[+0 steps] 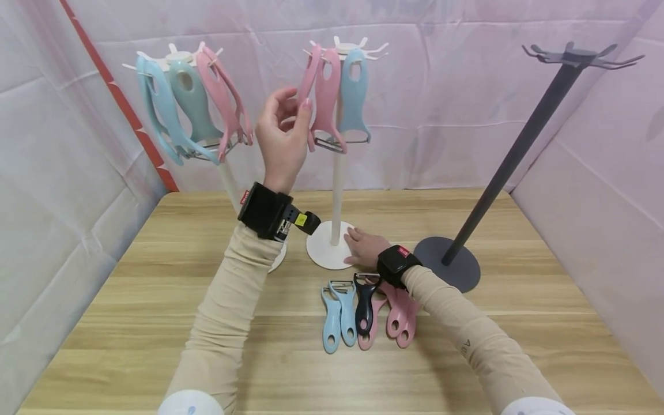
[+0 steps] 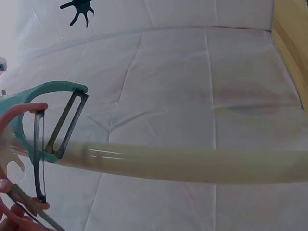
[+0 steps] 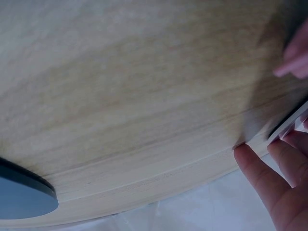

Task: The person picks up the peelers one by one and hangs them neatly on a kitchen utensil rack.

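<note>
1. A left white rack (image 1: 178, 57) is standing at the table's back left, carrying two blue peelers and a pink one on its hooks.
2. The left hand (image 1: 282, 135) is reaching up, thumb and fingertips pinching the handle of a pink peeler (image 1: 309, 86) hanging at the left of the middle white rack (image 1: 337, 173), beside another pink peeler and a blue one.
3. The right hand (image 1: 365, 248) is lying flat on the wooden table (image 1: 155, 323), fingers relaxed and touching the round base (image 1: 324, 251) (holding nothing).
4. Loose peelers (image 1: 363, 311) are lying in a row just beside that wrist: blue, black, pink.
5. An empty-hooked dark rack (image 1: 519, 150) is standing at the right.
</note>
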